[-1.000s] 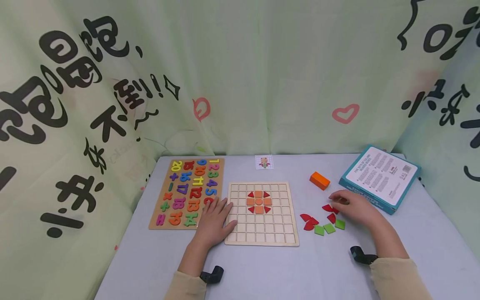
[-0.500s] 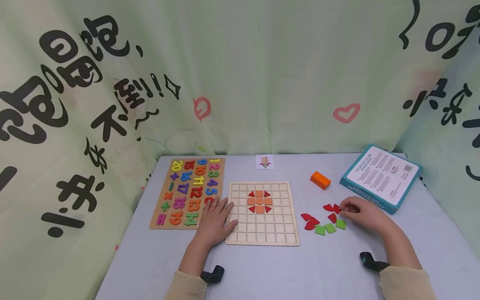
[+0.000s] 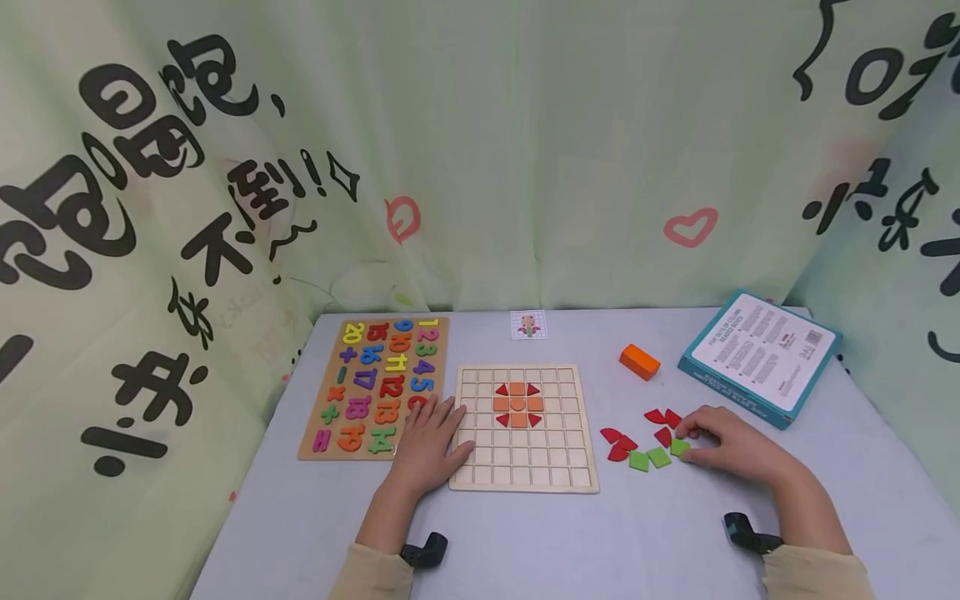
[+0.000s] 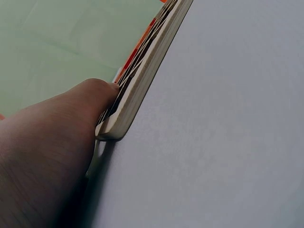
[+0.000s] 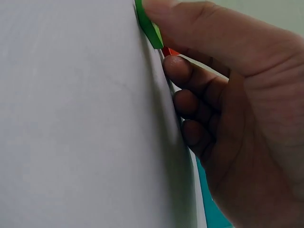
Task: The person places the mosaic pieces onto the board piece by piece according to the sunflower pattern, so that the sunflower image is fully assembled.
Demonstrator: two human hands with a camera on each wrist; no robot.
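A wooden grid board (image 3: pixel 517 467) lies on the table, with orange squares, an orange disc and red triangles set near its upper middle. My left hand (image 3: pixel 427 446) rests flat with its fingers spread, fingertips over the number board (image 3: pixel 315 442) and thumb on the grid board's left edge. On the right, my right hand (image 3: pixel 731 446) has thumb and index finger at either side of a green tile (image 3: pixel 679 447), pinching it. In the right wrist view the thumb presses on that green tile (image 5: pixel 151 31); the other fingers are curled.
Two more green tiles (image 3: pixel 659 457) and several red petal-shaped pieces (image 3: pixel 611 435) lie left of my right hand. An orange block (image 3: pixel 640 362) and a teal box (image 3: pixel 757 354) stand behind it. A small pattern card (image 3: pixel 528 325) lies at the table's back edge.
My right hand has shifted from beside the red pieces toward the front, down to the rightmost green tile, with its thumb and index finger parted round it. The left hand stays in place.
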